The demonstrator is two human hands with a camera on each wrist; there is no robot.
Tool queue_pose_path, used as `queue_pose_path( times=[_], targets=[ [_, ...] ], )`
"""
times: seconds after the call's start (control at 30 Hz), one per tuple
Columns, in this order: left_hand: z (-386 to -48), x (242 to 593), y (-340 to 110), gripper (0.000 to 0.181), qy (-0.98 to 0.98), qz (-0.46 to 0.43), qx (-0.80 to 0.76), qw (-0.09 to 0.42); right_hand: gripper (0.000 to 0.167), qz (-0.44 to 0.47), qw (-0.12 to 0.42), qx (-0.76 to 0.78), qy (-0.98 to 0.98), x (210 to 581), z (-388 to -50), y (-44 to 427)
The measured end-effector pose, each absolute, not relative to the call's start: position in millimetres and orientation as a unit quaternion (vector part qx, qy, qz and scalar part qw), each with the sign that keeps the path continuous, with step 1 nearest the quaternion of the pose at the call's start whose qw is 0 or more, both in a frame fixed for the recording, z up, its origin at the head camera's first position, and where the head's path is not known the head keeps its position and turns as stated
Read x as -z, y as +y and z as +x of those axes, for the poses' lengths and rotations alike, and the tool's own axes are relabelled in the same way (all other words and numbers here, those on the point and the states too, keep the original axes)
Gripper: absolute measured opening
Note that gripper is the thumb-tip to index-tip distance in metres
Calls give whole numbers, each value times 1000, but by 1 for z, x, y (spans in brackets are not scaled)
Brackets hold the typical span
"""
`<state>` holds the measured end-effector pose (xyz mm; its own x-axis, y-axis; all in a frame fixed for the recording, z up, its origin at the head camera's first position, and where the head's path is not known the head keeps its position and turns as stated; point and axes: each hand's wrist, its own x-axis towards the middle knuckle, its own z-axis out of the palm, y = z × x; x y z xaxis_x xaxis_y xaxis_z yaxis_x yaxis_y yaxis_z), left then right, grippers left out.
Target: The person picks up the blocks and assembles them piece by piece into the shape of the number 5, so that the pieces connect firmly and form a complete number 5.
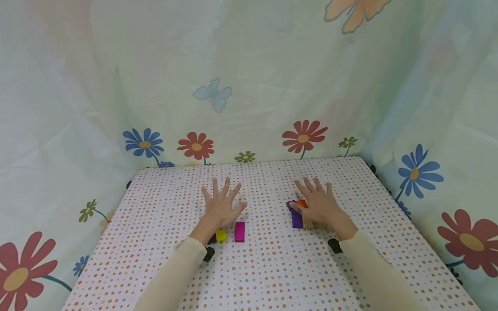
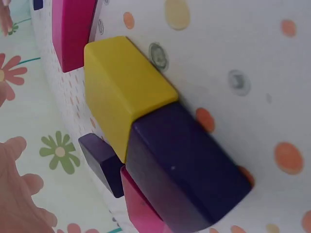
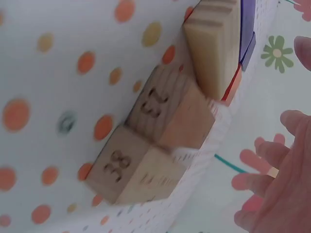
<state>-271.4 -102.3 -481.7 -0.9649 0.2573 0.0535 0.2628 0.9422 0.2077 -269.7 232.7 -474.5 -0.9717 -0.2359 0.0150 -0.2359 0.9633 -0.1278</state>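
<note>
My left hand (image 1: 221,208) is spread with straight fingers over the table, holding nothing. Beneath and beside it are a yellow block (image 2: 121,87), a dark purple block (image 2: 189,160), a second dark purple block (image 2: 103,160) and a magenta block (image 2: 73,29); another pink one (image 2: 141,206) is partly hidden. My right hand (image 1: 320,207) also has its fingers spread, with nothing held. Near it stand wooden cubes marked 23 (image 3: 167,109) and 38 (image 3: 129,167), some thin wooden slats (image 3: 214,48), a purple block (image 1: 297,219) and an orange block (image 1: 301,203), partly covered by the hand.
A dotted cloth covers the table (image 1: 268,276). Flower-printed curtains (image 1: 256,86) hang behind it and along both sides. Dark wrist devices (image 1: 209,255) sit under both cuffs.
</note>
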Motion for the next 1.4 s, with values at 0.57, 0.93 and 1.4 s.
queue_pose_path(
  times=[0.57, 0.93, 1.4],
  targets=[
    [-255, 494, -126, 70, -978, -167, 122, -1, 82, -119, 5, 81, 990, 480, -259, 261],
    [-240, 496, -131, 66, -959, -218, 181, -15, 85, -106, 5, 91, 990, 489, -251, 275],
    [-229, 494, -128, 58, -948, -245, 202, -28, 85, -86, -4, 81, 993, 490, -232, 294]
  ],
)
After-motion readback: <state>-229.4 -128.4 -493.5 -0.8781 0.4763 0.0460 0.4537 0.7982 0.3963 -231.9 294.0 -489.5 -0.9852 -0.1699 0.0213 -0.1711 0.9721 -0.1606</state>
